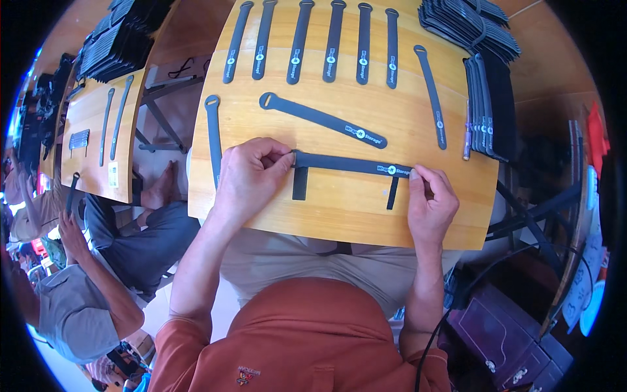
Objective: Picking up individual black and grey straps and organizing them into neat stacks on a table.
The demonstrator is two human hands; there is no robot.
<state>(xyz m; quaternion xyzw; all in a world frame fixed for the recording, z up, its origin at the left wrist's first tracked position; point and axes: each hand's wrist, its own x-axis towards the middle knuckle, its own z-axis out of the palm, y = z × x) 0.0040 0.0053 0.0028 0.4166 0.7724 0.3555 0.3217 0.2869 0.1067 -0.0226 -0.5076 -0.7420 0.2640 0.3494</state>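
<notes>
I held a dark strap (346, 163) near the table's (353, 222) front edge, my left hand (250, 173) pinching one end and my right hand (433, 204) the other. Two short black strips (300, 184) showed on its near side. A loose strap (320, 119) slanted beyond it, six straps (334, 42) lay toward the far edge, and dark bundles (460, 25) sat at the far right corner.

Hidden ends around the held strap (346, 163), plus edge cut-offs.
Left grip (251, 175) and right grip (432, 199) cover its tips; upper parts of two black strips (300, 185) hidden under it. Leftmost strap (213, 127) partly behind left grip. Strap bundle (467, 25) cut by top edge. Far-left background blurred, too small to tell.
</notes>
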